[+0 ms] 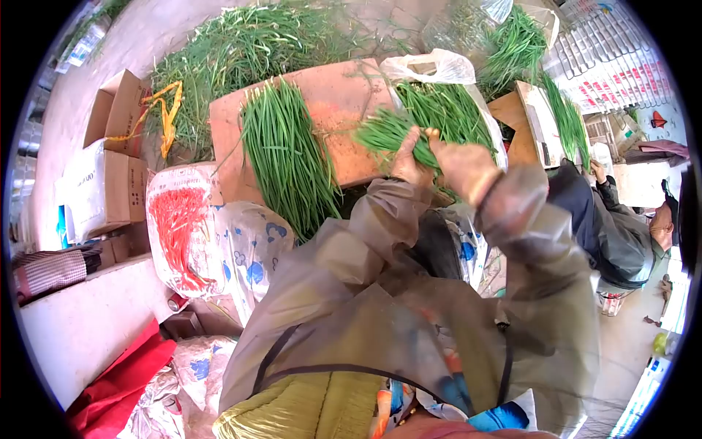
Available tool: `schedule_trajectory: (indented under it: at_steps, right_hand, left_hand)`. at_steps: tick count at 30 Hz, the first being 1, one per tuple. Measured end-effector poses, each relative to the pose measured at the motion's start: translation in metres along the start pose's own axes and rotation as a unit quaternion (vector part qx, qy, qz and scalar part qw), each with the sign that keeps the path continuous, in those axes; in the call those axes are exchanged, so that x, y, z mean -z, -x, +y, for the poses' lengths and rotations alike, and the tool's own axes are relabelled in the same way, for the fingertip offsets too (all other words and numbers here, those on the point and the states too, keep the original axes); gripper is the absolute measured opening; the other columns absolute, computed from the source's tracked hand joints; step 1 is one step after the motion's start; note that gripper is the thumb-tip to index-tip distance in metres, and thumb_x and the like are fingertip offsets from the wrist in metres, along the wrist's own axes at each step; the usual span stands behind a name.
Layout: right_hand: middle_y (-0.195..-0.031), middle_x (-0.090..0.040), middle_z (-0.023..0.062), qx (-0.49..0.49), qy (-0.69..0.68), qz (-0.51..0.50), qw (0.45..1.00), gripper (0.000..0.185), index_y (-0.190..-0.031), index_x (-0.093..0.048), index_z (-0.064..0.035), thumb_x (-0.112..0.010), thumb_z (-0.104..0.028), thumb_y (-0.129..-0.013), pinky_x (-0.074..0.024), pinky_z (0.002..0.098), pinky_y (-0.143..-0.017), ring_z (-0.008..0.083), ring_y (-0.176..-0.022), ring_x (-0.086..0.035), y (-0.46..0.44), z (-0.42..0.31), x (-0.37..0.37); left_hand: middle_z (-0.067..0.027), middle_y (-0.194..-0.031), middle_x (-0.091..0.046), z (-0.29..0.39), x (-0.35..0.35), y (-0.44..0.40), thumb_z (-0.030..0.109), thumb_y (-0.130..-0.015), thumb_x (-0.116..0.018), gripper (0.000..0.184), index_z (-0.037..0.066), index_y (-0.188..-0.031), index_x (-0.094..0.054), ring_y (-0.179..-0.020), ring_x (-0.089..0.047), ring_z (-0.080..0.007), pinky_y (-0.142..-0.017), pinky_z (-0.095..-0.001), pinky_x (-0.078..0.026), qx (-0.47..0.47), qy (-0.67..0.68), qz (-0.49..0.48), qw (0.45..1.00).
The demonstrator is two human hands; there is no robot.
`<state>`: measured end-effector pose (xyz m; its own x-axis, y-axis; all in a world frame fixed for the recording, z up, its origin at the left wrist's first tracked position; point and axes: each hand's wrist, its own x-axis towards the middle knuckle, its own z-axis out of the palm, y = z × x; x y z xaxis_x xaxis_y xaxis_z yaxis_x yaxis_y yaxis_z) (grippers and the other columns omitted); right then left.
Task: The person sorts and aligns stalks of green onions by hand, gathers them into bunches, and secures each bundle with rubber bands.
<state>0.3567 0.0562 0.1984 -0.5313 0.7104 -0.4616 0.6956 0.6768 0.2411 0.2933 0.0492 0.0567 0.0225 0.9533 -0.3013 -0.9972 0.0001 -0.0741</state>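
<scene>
1. A small bunch of green stalks (387, 133) is held right of the upper centre of the frame, above the right edge of the bench (355, 110).
2. The bunch is grasped by the left hand (411, 164), with the thumb laid across the stalks.
3. The right hand (468, 170) is curled in close beside the left, at the bunch; it is blurred, and whether stalks are pinched by it cannot be told.
4. A larger pile of stalks (285, 150) is laid on the bench, left of the upper centre.
5. More stalks (447, 110) are held in a clear plastic bag (439, 66), just beyond the hands.
6. Loose greenery (248, 44) is heaped at the top of the frame.
7. Red strands (179, 227) are spread on a white sack (162, 274) at the left.
8. An open cardboard box (126, 186) is seen at the upper left.
9. At the right edge, long stalks (567, 121) are touched or nearly touched by another person's hand (599, 173).
</scene>
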Motion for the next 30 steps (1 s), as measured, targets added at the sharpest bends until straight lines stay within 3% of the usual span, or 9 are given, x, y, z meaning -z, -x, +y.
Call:
schedule_trajectory:
  at_steps: [2, 5, 8, 11, 15, 22, 25, 27, 30]
  right_hand:
    - [-0.09, -0.062, 0.0158, -0.053, -0.233, 0.118, 0.964, 0.051, -0.118, -0.05, -0.0036, -0.066, -0.03, -0.077, -0.0504, 0.0316, -0.071, 0.0233, -0.082, -0.063, 0.04, -0.004, 0.015]
    - [-0.09, -0.06, 0.0088, -0.03, -0.639, 0.355, 0.682, 0.043, -0.118, -0.049, -0.0009, -0.066, -0.019, -0.082, -0.0481, 0.0273, -0.072, 0.0153, -0.081, -0.058, 0.038, 0.011, -0.047]
    - [-0.096, -0.06, 0.0064, 0.103, -0.809, 0.21, 0.54, 0.044, -0.12, -0.047, -0.0006, -0.059, -0.028, -0.087, -0.048, 0.0287, -0.077, 0.0147, -0.087, -0.057, 0.021, -0.031, -0.069]
    - [-0.096, -0.061, 0.0079, 0.11, -0.94, 0.166, 0.276, 0.05, -0.118, -0.049, -0.0042, -0.06, -0.039, -0.084, -0.0515, 0.0325, -0.074, 0.0182, -0.086, -0.06, 0.012, -0.06, -0.04]
    - [-0.078, -0.06, 0.0034, 0.081, -0.968, 0.203, 0.124, 0.032, -0.103, -0.058, -0.0055, -0.063, -0.029, -0.082, -0.0518, 0.0317, -0.066, 0.017, -0.068, -0.06, -0.004, -0.055, -0.022]
    - [-0.05, -0.024, -0.0089, 0.012, -0.94, 0.267, 0.212, 0.016, -0.086, -0.061, -0.0102, -0.056, -0.025, -0.087, -0.0178, 0.021, -0.036, 0.0041, -0.038, -0.02, 0.013, -0.015, -0.07]
    - [-0.09, -0.063, 0.0147, -0.144, -0.304, 0.25, 0.908, 0.044, -0.112, -0.056, -0.0032, -0.057, -0.037, -0.084, -0.0484, 0.0365, -0.068, 0.0287, -0.078, -0.061, -0.005, -0.001, -0.131]
    - [-0.118, -0.054, 0.0215, -0.084, -0.274, 0.0, 0.958, 0.063, -0.124, -0.046, -0.0014, -0.058, -0.044, -0.08, -0.0402, 0.0374, -0.093, 0.0358, -0.11, -0.051, 0.032, -0.022, -0.099]
    - [-0.117, -0.057, 0.0155, 0.098, -0.593, 0.159, 0.783, 0.069, -0.127, -0.044, -0.0004, -0.065, -0.043, -0.078, -0.0412, 0.0306, -0.091, 0.0217, -0.107, -0.054, 0.048, -0.061, -0.054]
  left_hand:
    - [-0.0092, -0.085, -0.06, 0.014, -0.005, 0.013, 0.014, -0.08, -0.062, 0.025, 0.002, -0.101, -0.055, -0.08, -0.057, -0.0229, -0.076, -0.0368, -0.049, 0.014, -0.077, -0.004, 0.997]
    - [-0.009, -0.084, -0.063, 0.048, -0.015, 0.04, 0.009, -0.078, -0.063, 0.022, -0.002, -0.096, -0.06, -0.072, -0.059, -0.0215, -0.067, -0.0321, -0.05, 0.064, -0.298, -0.013, 0.952]
    - [-0.011, -0.083, -0.065, 0.082, -0.033, 0.082, 0.01, -0.077, -0.064, 0.025, -0.005, -0.096, -0.062, -0.075, -0.062, -0.0187, -0.066, -0.0307, -0.05, -0.042, -0.61, -0.22, 0.76]
    - [-0.0112, -0.084, -0.064, 0.11, -0.045, 0.119, 0.006, -0.078, -0.063, 0.024, -0.002, -0.101, -0.059, -0.074, -0.062, -0.0184, -0.069, -0.0297, -0.049, 0.185, -0.666, -0.158, 0.705]
    - [-0.0075, -0.079, -0.059, 0.137, -0.056, 0.177, 0.004, -0.071, -0.069, 0.044, -0.001, -0.111, -0.053, -0.064, -0.056, -0.0164, -0.061, -0.0278, -0.047, 0.291, -0.673, -0.147, 0.664]
    - [-0.0083, -0.077, -0.059, 0.2, -0.04, 0.265, 0.01, -0.065, -0.076, 0.065, 0.0, -0.123, -0.047, -0.061, -0.056, -0.0164, -0.049, -0.0249, -0.045, 0.26, -0.636, -0.042, 0.725]
    - [-0.0091, -0.078, -0.059, 0.221, -0.02, 0.284, 0.012, -0.065, -0.077, 0.062, 0.001, -0.119, -0.05, -0.062, -0.056, -0.0168, -0.05, -0.0253, -0.046, 0.249, -0.611, -0.056, 0.75]
    - [-0.008, -0.077, -0.06, 0.211, -0.034, 0.301, 0.009, -0.068, -0.075, 0.044, 0.0, -0.107, -0.054, -0.061, -0.056, -0.0161, -0.053, -0.0259, -0.045, 0.234, -0.629, -0.034, 0.741]
    - [-0.0064, -0.078, -0.06, 0.196, -0.031, 0.302, 0.006, -0.072, -0.072, 0.028, 0.0, -0.095, -0.058, -0.062, -0.055, -0.0147, -0.057, -0.026, -0.045, 0.235, -0.634, -0.013, 0.737]
